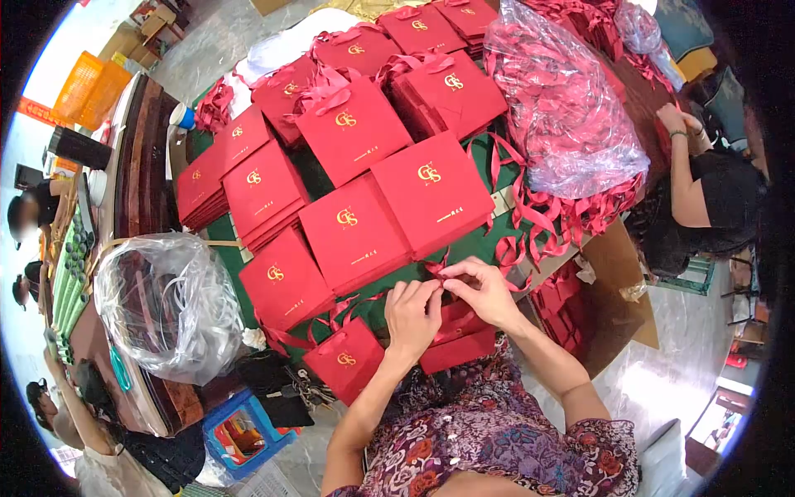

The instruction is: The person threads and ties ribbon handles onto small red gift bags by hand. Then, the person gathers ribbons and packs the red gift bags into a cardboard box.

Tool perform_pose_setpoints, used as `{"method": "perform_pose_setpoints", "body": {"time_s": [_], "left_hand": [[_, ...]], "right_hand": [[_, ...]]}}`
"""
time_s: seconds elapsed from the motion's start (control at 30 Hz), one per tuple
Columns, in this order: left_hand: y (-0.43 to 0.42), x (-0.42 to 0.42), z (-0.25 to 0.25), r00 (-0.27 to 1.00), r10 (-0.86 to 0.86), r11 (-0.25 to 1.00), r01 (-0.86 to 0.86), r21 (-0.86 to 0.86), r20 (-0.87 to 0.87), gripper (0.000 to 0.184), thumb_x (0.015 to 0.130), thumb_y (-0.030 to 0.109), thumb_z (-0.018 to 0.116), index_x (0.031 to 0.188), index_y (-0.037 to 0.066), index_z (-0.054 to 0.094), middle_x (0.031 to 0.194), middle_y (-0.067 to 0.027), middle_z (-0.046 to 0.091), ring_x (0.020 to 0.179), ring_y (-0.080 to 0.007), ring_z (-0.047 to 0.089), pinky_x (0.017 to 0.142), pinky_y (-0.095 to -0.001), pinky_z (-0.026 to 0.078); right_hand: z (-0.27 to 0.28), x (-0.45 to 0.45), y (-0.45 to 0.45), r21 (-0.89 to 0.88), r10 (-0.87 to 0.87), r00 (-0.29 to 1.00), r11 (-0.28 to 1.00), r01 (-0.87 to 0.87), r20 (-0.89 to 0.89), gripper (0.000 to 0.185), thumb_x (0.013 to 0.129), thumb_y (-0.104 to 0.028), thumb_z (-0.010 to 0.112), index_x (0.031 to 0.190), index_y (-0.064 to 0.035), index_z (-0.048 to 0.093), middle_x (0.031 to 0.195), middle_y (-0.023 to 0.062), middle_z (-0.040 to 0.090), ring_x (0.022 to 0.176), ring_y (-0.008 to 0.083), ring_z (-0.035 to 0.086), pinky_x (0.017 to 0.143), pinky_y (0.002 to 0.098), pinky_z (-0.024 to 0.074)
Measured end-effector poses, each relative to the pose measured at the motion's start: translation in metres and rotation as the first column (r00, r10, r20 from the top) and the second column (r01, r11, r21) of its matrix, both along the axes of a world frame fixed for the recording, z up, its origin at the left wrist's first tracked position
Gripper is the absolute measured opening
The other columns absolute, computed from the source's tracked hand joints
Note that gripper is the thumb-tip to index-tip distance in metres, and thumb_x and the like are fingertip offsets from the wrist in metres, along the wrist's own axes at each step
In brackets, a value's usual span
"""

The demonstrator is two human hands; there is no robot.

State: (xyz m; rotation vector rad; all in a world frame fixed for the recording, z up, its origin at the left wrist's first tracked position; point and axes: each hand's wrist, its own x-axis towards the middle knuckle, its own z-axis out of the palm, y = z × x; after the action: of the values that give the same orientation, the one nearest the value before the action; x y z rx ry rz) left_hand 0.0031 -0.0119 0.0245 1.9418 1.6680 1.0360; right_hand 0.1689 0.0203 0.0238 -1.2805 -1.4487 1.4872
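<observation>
My left hand (413, 313) and my right hand (483, 291) meet at the near edge of the table. Their fingers pinch a red ribbon (436, 268) between them. Just below the hands is a red paper bag (457, 350), partly hidden by my wrists. Another red bag with a gold logo (346, 359) lies to the left of my left forearm. Beyond my hands, stacks of red bags (356, 232) with gold lettering cover much of the green tabletop (217, 263).
A clear plastic sack of red ribbons (563, 108) sits at the back right, with loose ribbons (530, 240) spilling beside it. Crumpled clear plastic (170, 306) lies left. An open cardboard box (617, 290) stands right, holding red bags. A co-worker (704, 182) sits right; other people are at left.
</observation>
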Motion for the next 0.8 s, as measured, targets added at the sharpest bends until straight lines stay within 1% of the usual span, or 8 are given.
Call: {"method": "perform_pose_setpoints", "body": {"time_s": [0.2, 0.3, 0.33, 0.43, 0.5, 0.57, 0.63, 0.8], "left_hand": [[0.001, 0.003, -0.002, 0.991, -0.006, 0.998, 0.014, 0.060, -0.133, 0.009, 0.080, 0.009, 0.071, 0.089, 0.009, 0.069, 0.080, -0.0053, 0.063, 0.076, -0.0271, 0.056, 0.068, -0.0396, 0.044], [-0.003, 0.003, 0.010, 1.000, 0.015, 0.995, -0.014, 0.100, -0.010, 0.021, 0.085, 0.014, 0.070, 0.105, 0.006, 0.069, 0.097, -0.0107, 0.062, 0.088, -0.0297, 0.057, 0.076, -0.0400, 0.047], [-0.008, -0.001, 0.014, 0.999, 0.034, 0.997, -0.036, 0.062, 0.029, 0.032, 0.090, 0.013, 0.065, 0.121, 0.006, 0.062, 0.110, -0.0160, 0.059, 0.102, -0.0356, 0.057, 0.087, -0.0413, 0.047], [-0.031, -0.011, 0.006, 0.958, 0.168, 0.978, -0.133, -0.158, 0.233, 0.039, 0.094, 0.010, 0.058, 0.133, 0.007, 0.052, 0.119, -0.0198, 0.057, 0.115, -0.0399, 0.053, 0.097, -0.0432, 0.045], [-0.044, -0.017, -0.006, 0.971, 0.059, 0.986, -0.021, -0.163, 0.230, 0.042, 0.099, 0.011, 0.050, 0.139, 0.003, 0.040, 0.119, -0.0252, 0.058, 0.112, -0.0455, 0.056, 0.092, -0.0457, 0.047], [-0.057, -0.015, -0.014, 0.891, -0.024, 0.910, 0.207, -0.359, 0.453, 0.046, 0.099, 0.012, 0.050, 0.141, 0.001, 0.033, 0.111, -0.0289, 0.062, 0.104, -0.0467, 0.061, 0.085, -0.0474, 0.050], [-0.066, -0.015, -0.003, 0.908, -0.045, 0.943, 0.177, -0.283, 0.417, 0.051, 0.099, 0.012, 0.050, 0.143, 0.001, 0.028, 0.106, -0.0313, 0.064, 0.099, -0.0481, 0.063, 0.081, -0.0492, 0.051], [-0.090, -0.037, 0.025, 0.942, 0.006, 0.912, 0.132, -0.389, 0.335, 0.057, 0.099, 0.009, 0.053, 0.148, 0.000, 0.026, 0.118, -0.0288, 0.062, 0.108, -0.0414, 0.064, 0.088, -0.0401, 0.050]], "right_hand": [[-0.005, -0.002, 0.000, -0.019, -0.024, 0.999, 1.000, 0.024, -0.022, 0.016, 0.092, -0.010, 0.068, 0.104, 0.0000, 0.070, 0.099, 0.0071, 0.065, 0.084, 0.0133, 0.065, 0.075, 0.0262, 0.0520], [-0.013, 0.004, 0.000, 0.062, -0.061, 0.995, 0.996, 0.066, -0.076, 0.012, 0.094, -0.007, 0.063, 0.103, 0.0011, 0.066, 0.095, 0.0051, 0.065, 0.084, 0.0101, 0.062, 0.077, 0.0243, 0.0498], [-0.010, 0.008, 0.001, 0.034, -0.078, 0.995, 0.996, 0.080, -0.063, 0.011, 0.095, -0.006, 0.062, 0.103, 0.0007, 0.065, 0.093, 0.0029, 0.064, 0.084, 0.0088, 0.061, 0.077, 0.0237, 0.0492], [-0.006, 0.021, 0.007, -0.085, -0.146, 0.980, 0.987, 0.135, -0.134, 0.009, 0.096, -0.006, 0.059, 0.102, -0.0010, 0.063, 0.086, -0.0048, 0.060, 0.079, 0.0028, 0.054, 0.071, 0.0210, 0.0457], [-0.005, 0.020, 0.009, -0.145, -0.163, 0.968, 0.980, 0.136, -0.189, 0.007, 0.098, -0.008, 0.057, 0.101, -0.0033, 0.062, 0.085, -0.0052, 0.057, 0.074, 0.0035, 0.052, 0.068, 0.0209, 0.0437], [0.007, 0.013, 0.008, -0.132, -0.172, 0.964, 0.980, 0.148, -0.201, 0.007, 0.098, -0.008, 0.057, 0.101, -0.0032, 0.062, 0.086, -0.0054, 0.056, 0.076, 0.0032, 0.051, 0.070, 0.0206, 0.0430], [0.018, 0.007, 0.010, -0.113, -0.190, 0.959, 0.979, 0.169, -0.211, 0.007, 0.098, -0.008, 0.057, 0.101, -0.0032, 0.061, 0.086, -0.0057, 0.056, 0.078, 0.0029, 0.051, 0.072, 0.0203, 0.0423], [0.033, -0.004, 0.023, 0.126, -0.195, 0.962, 0.967, 0.221, -0.189, 0.006, 0.098, -0.007, 0.058, 0.101, -0.0024, 0.061, 0.089, -0.0058, 0.056, 0.082, 0.0028, 0.050, 0.075, 0.0195, 0.0417]]}}
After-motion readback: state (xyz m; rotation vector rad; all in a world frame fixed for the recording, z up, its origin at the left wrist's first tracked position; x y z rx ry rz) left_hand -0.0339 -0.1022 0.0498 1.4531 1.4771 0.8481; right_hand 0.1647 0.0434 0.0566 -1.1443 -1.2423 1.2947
